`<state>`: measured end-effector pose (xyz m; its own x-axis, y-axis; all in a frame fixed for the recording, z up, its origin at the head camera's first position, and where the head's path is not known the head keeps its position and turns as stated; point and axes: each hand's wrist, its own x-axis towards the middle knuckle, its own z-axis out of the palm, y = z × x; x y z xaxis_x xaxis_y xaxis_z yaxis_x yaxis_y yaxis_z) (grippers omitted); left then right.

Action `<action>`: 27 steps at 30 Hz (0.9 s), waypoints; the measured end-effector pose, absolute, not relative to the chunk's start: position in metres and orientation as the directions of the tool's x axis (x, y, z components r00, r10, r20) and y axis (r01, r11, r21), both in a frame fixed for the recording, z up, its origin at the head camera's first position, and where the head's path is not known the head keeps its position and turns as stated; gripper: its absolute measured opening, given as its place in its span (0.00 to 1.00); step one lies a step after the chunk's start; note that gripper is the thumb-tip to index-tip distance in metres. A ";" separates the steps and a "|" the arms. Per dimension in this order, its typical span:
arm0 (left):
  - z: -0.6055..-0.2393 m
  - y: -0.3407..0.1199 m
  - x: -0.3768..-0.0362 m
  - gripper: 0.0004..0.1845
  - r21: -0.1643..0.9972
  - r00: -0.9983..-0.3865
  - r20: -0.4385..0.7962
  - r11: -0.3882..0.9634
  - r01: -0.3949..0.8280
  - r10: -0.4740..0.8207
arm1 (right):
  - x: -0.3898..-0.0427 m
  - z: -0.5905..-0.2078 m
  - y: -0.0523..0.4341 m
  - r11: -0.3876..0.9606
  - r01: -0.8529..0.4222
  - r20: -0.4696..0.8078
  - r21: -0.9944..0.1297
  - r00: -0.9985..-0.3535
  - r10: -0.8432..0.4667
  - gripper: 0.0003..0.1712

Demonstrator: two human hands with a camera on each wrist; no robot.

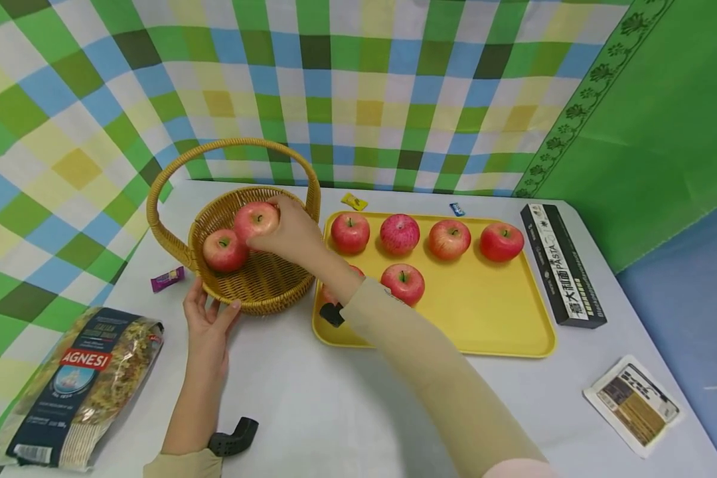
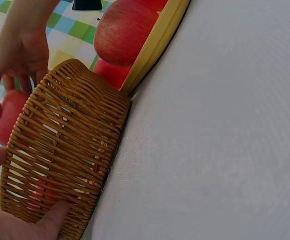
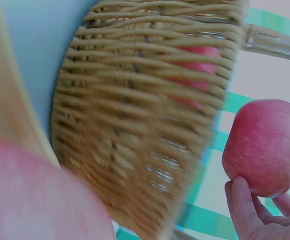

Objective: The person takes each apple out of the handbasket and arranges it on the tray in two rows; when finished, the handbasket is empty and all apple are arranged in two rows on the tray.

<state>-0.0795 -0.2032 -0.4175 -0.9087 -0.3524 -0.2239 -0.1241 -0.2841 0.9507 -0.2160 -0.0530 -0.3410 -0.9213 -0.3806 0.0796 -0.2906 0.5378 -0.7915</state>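
Note:
In the head view my right hand (image 1: 293,229) pinches a red apple (image 1: 257,220) over the wicker basket (image 1: 269,307). The right wrist view shows that apple (image 3: 264,145) between fingertips and thumb, beyond the woven wall. Inside the basket, at its left, lies another apple (image 1: 224,251). My left hand (image 1: 209,325) grips the basket's near left side, one digit at the rim and another against the outer wall (image 2: 60,150). To the right, a yellow tray (image 1: 484,305) carries several apples, among them one (image 1: 403,284) in the front row; my right forearm partly hides its neighbour.
The tall basket handle (image 1: 233,143) arches over the opening. A pasta bag (image 1: 78,392) lies at left, with a purple wrapped sweet (image 1: 167,279) near it. A black pasta box (image 1: 561,265) and a flat packet (image 1: 633,405) lie at right. Small sweets (image 1: 354,202) sit behind the tray.

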 end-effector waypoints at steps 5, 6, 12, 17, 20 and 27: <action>-0.418 -0.203 -0.080 0.43 0.948 -0.909 -0.225 -0.294 -0.121 -0.352 | -0.202 -0.324 -0.022 0.526 -0.315 0.089 -0.790 -0.908 -0.410 0.45; -0.418 -0.202 -0.080 0.43 0.947 -0.909 -0.225 -0.298 -0.120 -0.349 | -0.199 -0.322 -0.014 0.523 -0.316 0.089 -0.792 -0.906 -0.413 0.46; -0.419 -0.204 -0.079 0.43 0.946 -0.914 -0.215 -0.306 -0.107 -0.345 | -0.180 -0.309 0.046 0.478 -0.305 0.111 -0.824 -0.913 -0.392 0.46; -0.419 -0.203 -0.079 0.43 0.946 -0.911 -0.220 -0.303 -0.113 -0.349 | -0.164 -0.302 0.100 0.481 -0.276 0.124 -0.832 -0.938 -0.324 0.46; -0.419 -0.203 -0.079 0.43 0.945 -0.907 -0.231 -0.303 -0.123 -0.352 | -0.155 -0.300 0.131 0.516 -0.245 0.114 -0.821 -0.955 -0.273 0.47; -0.417 -0.203 -0.079 0.44 0.947 -0.909 -0.224 -0.300 -0.117 -0.352 | -0.137 -0.319 0.202 0.597 -0.131 0.047 -0.792 -0.987 -0.155 0.47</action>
